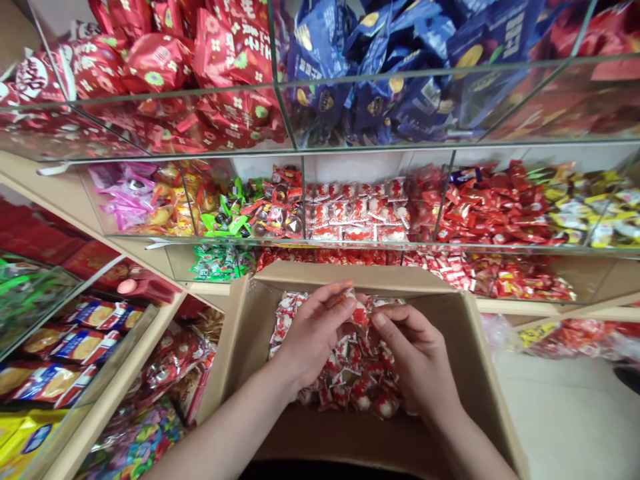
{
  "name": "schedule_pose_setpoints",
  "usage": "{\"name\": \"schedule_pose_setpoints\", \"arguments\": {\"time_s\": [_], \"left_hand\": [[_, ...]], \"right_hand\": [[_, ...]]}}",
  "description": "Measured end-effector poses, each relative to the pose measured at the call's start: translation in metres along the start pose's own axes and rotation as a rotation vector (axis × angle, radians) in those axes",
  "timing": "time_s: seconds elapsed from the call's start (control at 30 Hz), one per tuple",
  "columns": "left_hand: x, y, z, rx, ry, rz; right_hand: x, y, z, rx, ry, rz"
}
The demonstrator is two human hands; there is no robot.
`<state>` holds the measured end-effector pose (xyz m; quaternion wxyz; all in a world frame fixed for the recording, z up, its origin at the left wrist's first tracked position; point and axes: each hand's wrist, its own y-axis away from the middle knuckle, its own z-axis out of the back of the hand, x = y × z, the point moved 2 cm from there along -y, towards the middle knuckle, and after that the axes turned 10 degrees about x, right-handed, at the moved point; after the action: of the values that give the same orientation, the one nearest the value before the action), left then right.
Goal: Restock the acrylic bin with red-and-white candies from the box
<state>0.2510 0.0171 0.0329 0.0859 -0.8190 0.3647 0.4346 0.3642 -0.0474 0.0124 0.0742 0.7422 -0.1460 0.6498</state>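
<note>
Over an open cardboard box (480, 360), both my hands meet at one small red and white wrapped candy (360, 315). My left hand (320, 327) pinches its upper left side between thumb and fingers. From the right, my right hand (413, 343) grips the wrapper's other edge with thumb and forefinger. Below them in the box lies a pile of loose candies (350, 387) in the same red and white wrappers. My hands and wrists hide part of this pile.
Behind the box, a glass-fronted shelf holds neat rows of red and white packets (357, 212), with red candies (493, 207) to the right. Above are blue bags (380, 67) and red bags (235, 47). Biscuit packs (85, 343) fill the left shelf. Pale floor (575, 413) shows at right.
</note>
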Motion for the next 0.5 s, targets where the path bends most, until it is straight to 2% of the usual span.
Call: {"name": "schedule_pose_setpoints", "arguments": {"time_s": [0.13, 0.3, 0.37, 0.5], "left_hand": [[0.004, -0.004, 0.0, -0.092, 0.074, -0.029], [0.011, -0.006, 0.005, -0.131, 0.142, -0.073], [0.013, -0.006, 0.013, -0.141, 0.116, -0.038], [0.018, -0.003, 0.024, -0.126, 0.04, 0.06]], "right_hand": [[-0.006, -0.001, 0.0, -0.011, 0.015, 0.033], [-0.023, 0.001, -0.003, -0.01, -0.078, 0.035], [-0.024, 0.003, -0.001, 0.046, 0.099, 0.121], [-0.018, 0.011, 0.004, 0.286, 0.726, 0.45]]}}
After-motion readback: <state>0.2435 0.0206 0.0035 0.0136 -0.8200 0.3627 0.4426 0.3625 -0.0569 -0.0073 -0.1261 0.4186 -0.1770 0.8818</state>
